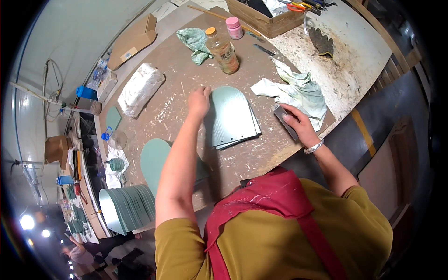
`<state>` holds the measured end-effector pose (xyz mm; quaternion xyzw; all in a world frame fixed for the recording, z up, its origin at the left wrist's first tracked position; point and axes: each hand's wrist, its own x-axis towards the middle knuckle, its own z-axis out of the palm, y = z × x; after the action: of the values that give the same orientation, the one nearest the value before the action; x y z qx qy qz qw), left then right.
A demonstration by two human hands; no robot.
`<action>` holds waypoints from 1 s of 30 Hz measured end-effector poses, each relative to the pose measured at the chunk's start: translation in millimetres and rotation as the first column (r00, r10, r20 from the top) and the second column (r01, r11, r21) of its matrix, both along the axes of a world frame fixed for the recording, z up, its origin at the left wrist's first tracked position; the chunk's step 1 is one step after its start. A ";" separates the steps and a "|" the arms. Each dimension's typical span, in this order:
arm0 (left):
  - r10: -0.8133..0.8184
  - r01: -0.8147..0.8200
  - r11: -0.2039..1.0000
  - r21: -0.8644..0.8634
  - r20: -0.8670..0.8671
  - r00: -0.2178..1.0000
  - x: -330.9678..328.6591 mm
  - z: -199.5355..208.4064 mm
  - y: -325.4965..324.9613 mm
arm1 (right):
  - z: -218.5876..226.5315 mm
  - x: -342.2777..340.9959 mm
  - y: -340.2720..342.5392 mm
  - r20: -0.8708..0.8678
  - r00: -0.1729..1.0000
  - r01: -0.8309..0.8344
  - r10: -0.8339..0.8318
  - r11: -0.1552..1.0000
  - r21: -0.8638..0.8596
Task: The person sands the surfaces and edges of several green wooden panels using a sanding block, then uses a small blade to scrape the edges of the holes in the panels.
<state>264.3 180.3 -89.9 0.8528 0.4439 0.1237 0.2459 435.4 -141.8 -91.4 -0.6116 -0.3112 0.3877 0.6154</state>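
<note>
A pale green, glossy arched panel (231, 114) lies on top of a small stack of similar panels, with small holes along its straight edge. My left hand (199, 100) is at the stack's left edge, fingers curled against it. To the right of the stack, my right hand (299, 123) grips a flat grey block (285, 122), like a sanding block, above the table's edge. Beside that hand is a crumpled, stained white cloth (298, 91). Another green arched panel (154, 161) lies partly under my left forearm.
Beyond the stack stand a bottle with an orange cap (223, 53) and a pink jar (234, 29), near a green-stained cloth (193, 42). A white wrapped bundle (141, 89) lies left. Many panels (128, 207) stand upright at lower left. A dark glove (322, 43) and wooden box (270, 21) are far right.
</note>
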 end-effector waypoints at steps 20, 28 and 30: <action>0.267 -0.238 0.942 0.236 -0.101 0.958 -220.6 80.2 -44.2 | 55.6 -172.0 167.0 0.903 0.376 -0.799 0.206 0.567 0.203; 0.280 -0.253 0.936 0.246 -0.085 0.956 -221.9 80.9 -50.1 | 74.8 -182.0 145.6 0.896 0.338 -0.758 0.287 0.648 0.078; 0.248 -0.220 0.944 0.244 -0.086 0.965 -219.2 82.5 -48.1 | 66.6 -183.6 137.4 0.904 0.341 -0.754 0.259 0.650 0.098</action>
<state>45.1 132.2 -7.4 0.8225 0.5380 0.1536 0.1018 251.8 -4.4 -24.8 -0.3950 -0.8331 0.1314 0.3642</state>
